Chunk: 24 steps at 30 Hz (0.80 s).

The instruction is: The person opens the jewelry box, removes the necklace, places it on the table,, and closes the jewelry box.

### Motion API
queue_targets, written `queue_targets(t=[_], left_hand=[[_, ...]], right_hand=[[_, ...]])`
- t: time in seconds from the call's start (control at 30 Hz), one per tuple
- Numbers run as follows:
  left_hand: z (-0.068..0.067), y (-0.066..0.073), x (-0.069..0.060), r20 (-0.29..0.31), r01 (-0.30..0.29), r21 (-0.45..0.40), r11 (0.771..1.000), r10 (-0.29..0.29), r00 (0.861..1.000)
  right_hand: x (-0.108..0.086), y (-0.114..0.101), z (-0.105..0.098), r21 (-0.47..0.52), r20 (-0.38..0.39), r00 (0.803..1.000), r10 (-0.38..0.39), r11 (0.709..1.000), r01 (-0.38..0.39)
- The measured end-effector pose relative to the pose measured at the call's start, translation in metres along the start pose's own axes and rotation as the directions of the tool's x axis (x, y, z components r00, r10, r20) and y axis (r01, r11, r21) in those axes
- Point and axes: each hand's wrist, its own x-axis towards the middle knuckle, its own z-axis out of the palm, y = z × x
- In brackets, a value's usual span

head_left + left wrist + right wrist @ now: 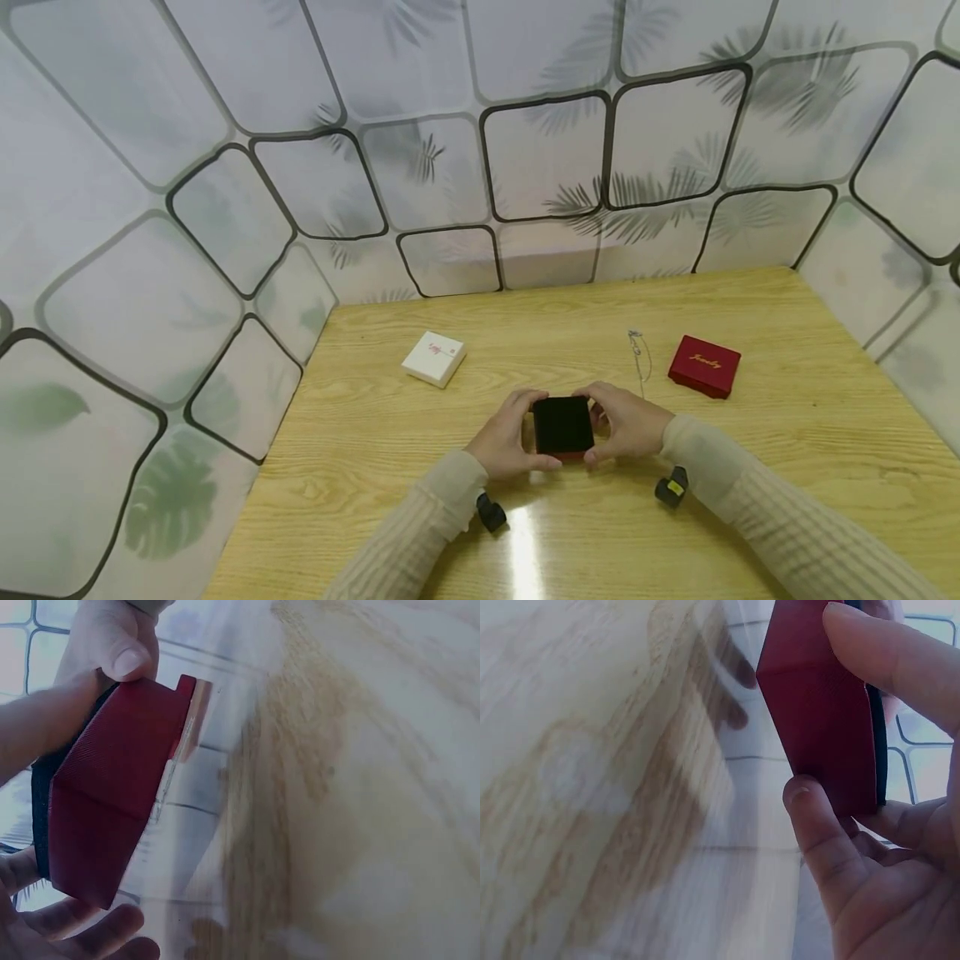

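Observation:
A small red box base with a black padded insert (564, 425) is between my two hands, open side up. My left hand (508, 437) grips its left side, thumb at the near corner and fingers at the far one. My right hand (628, 423) holds the opposite side the same way. In the left wrist view the box's red side wall (112, 772) appears raised off the table; the right wrist view shows its red wall (817, 712) between thumb and fingers. Beyond the right hand lies a thin silver necklace (637, 354). The red lid (705, 365), lettered "Jewelry", rests farther right.
A white box (434, 358) with red lettering sits at the back left of the wooden table (360, 475). Patterned cloth walls (547, 158) rise along the back and both sides. Small black wrist devices (491, 511) hang under both sleeves.

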Motion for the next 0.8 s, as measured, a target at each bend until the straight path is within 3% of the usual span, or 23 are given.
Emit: queue_targets(t=[0.27,0.43,0.8], left_hand=[[-0.0024,0.0026,-0.0040,0.053,0.039,-0.120,0.992,-0.032,0.998],[-0.0021,0.0037,-0.0046,0.057,0.051,-0.152,0.987,-0.043,0.997],[0.0005,0.0055,-0.0019,-0.008,-0.025,-0.163,0.986,0.024,1.000]], right_hand=[[0.0002,0.0015,-0.0027,0.071,-0.018,1.000,0.005,0.998,-0.004],[-0.0005,0.0004,-0.0043,0.111,-0.015,1.000,-0.002,0.994,0.004],[-0.0010,0.0024,-0.0049,0.111,-0.039,0.995,-0.097,0.989,0.101]])
